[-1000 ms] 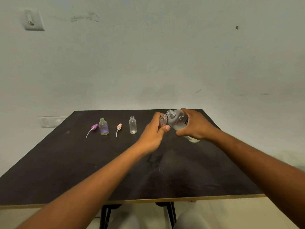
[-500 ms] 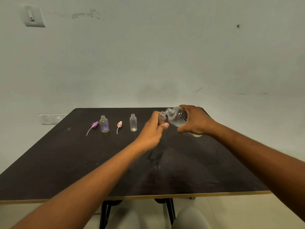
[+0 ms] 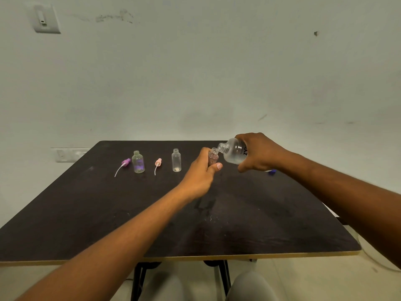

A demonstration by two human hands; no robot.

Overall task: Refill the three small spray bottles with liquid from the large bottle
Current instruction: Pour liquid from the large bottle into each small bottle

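My left hand (image 3: pixel 202 170) grips a small open spray bottle (image 3: pixel 213 156) above the far part of the dark table (image 3: pixel 217 224). My right hand (image 3: pixel 259 152) holds the large clear bottle (image 3: pixel 233 151), tilted to the left with its open neck right at the small bottle's mouth. Two other small bottles stand uncapped on the table to the left: a clear one (image 3: pixel 176 160) and one with a purple tint (image 3: pixel 138 161). A pink spray head (image 3: pixel 157 163) and a purple spray head (image 3: pixel 124 162) lie beside them.
A small blue object (image 3: pixel 271 171) lies on the table behind my right wrist. The table's front edge (image 3: pixel 195 258) runs near my knees. A wall socket (image 3: pixel 69 154) sits at the far left behind the table.
Both hands have risen slightly and the large bottle has tilted further over, its neck now closer to the small bottle's mouth. The blue object has come into view behind my right wrist.
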